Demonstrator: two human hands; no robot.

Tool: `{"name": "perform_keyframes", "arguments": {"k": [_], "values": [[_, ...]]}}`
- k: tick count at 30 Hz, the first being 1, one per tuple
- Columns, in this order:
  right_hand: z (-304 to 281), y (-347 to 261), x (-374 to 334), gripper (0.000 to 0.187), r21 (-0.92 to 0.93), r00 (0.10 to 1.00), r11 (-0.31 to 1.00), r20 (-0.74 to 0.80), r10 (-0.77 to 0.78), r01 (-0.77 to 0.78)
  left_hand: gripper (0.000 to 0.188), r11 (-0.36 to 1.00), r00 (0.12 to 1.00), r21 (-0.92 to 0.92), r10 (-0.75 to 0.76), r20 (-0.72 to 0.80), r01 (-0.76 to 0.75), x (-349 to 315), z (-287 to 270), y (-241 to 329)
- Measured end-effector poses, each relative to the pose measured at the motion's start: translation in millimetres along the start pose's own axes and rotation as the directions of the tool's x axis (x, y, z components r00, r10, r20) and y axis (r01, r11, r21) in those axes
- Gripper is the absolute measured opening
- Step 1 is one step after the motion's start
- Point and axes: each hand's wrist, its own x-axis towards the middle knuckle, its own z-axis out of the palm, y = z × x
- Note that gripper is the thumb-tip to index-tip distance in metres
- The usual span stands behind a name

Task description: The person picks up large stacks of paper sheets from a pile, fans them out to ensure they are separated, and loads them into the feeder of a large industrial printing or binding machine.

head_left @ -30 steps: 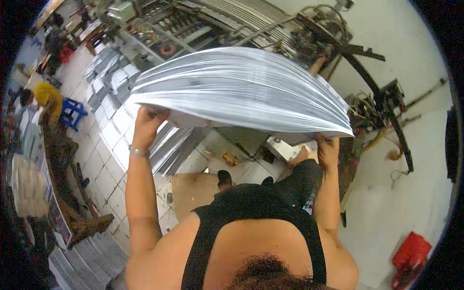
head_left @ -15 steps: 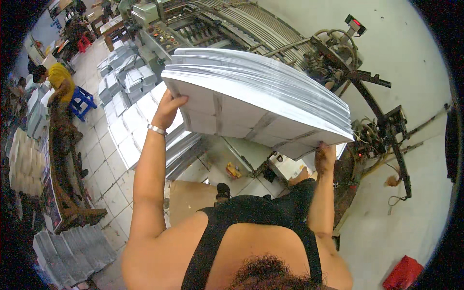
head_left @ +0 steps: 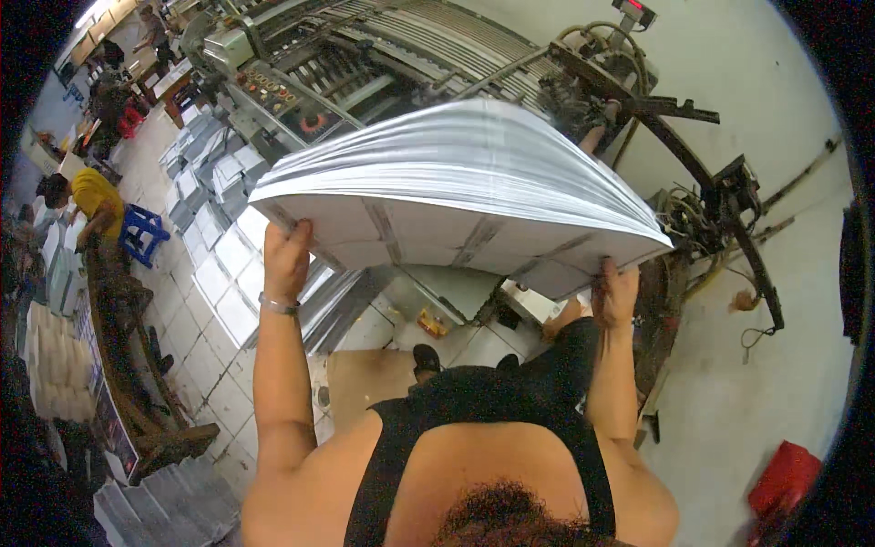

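A thick stack of large white paper sheets (head_left: 437,182) hangs between my two hands, its middle bowed upward and its edges fanned. Grey bands mark the face turned toward me. My left hand (head_left: 289,255) grips the stack's lower left corner, thumb on the near face. At the lower right corner my right hand (head_left: 618,290) is closed on the edge, also with the thumb in front. The fingers behind the sheets are hidden on both sides.
A long machine with rollers and a button panel (head_left: 273,96) stands beyond the stack. Bundles of paper (head_left: 214,173) cover the floor at left. A person in a yellow shirt (head_left: 96,201) sits near a blue stool (head_left: 143,235). A red bag (head_left: 784,479) lies lower right.
My left hand has come lower and further left, so the stack is more level. Its middle now arches up more and its sheets fan out. My right hand stays nearly in place.
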Motion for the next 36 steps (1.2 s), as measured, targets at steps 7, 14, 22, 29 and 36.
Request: {"name": "perform_keyframes", "arguments": {"k": [7, 14, 22, 29, 36], "values": [[-30.0, 16.1, 14.6, 0.053, -0.084, 0.978, 0.976, 0.05, 0.204, -0.199, 0.056, 0.994, 0.989, 0.056, -0.095, 0.11, 0.089, 24.2, -10.1, -3.1], [-27.5, 27.5, 14.2, 0.059, -0.066, 0.993, 0.99, 0.008, 0.122, -0.121, 0.054, 0.999, 0.998, 0.037, -0.034, 0.058, 0.032, 28.8, -7.2, -18.2], [-35.5, 44.1, -5.6, 0.042, -0.437, 0.982, 0.888, -0.052, -0.183, 0.143, 0.028, 0.075, 0.865, 0.946, 0.432, 0.255, -0.316, -5.5, -21.1, -35.0], [-11.9, -5.5, 22.2, 0.05, 0.081, 0.986, 0.997, 0.167, 0.0, -0.014, 0.029, 0.958, 0.989, 0.248, 0.146, 0.016, -0.146, 14.1, -3.7, -3.4], [-33.1, 26.3, 21.7, 0.046, 0.029, 0.995, 0.998, 0.08, 0.055, -0.057, 0.07, 0.998, 0.987, -0.043, -0.038, 0.153, 0.046, 25.5, -19.6, -20.6]]}}
